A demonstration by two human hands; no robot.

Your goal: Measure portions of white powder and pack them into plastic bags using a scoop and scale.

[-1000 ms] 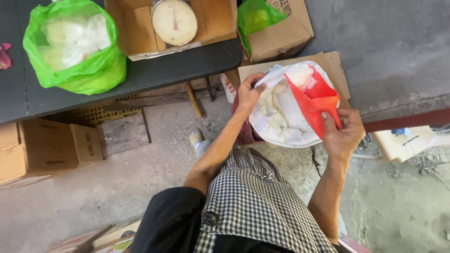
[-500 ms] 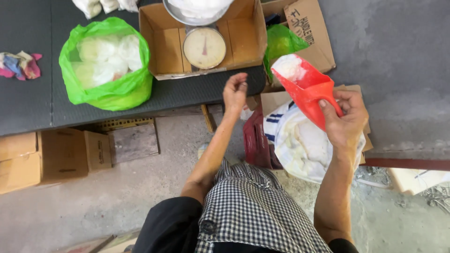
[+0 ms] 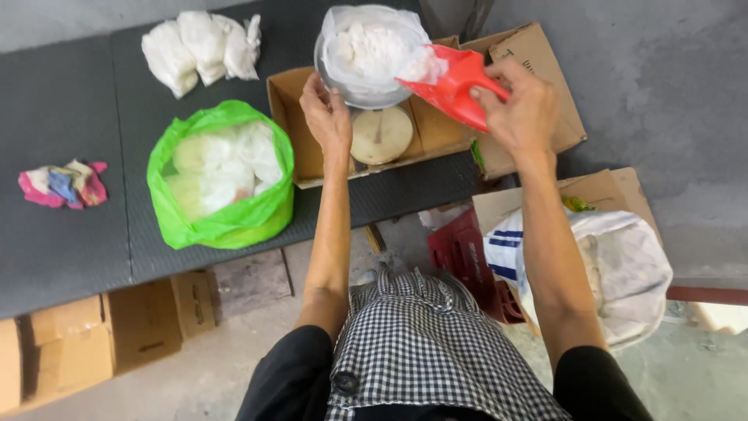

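While the red scoop [image 3: 452, 87] is gripped by its handle in the closed right hand [image 3: 520, 105] and tipped over the lined scale pan [image 3: 366, 54], the pan's rim is touched by the loosely open left hand [image 3: 326, 115]; the white contents look light, soft and easily spilled.

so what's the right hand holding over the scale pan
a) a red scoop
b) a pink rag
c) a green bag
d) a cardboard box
a: the right hand grips a red scoop, tipped toward the plastic-lined pan of white material on the scale; the left hand is at the pan's near rim, while the green bag sits apart on the table.
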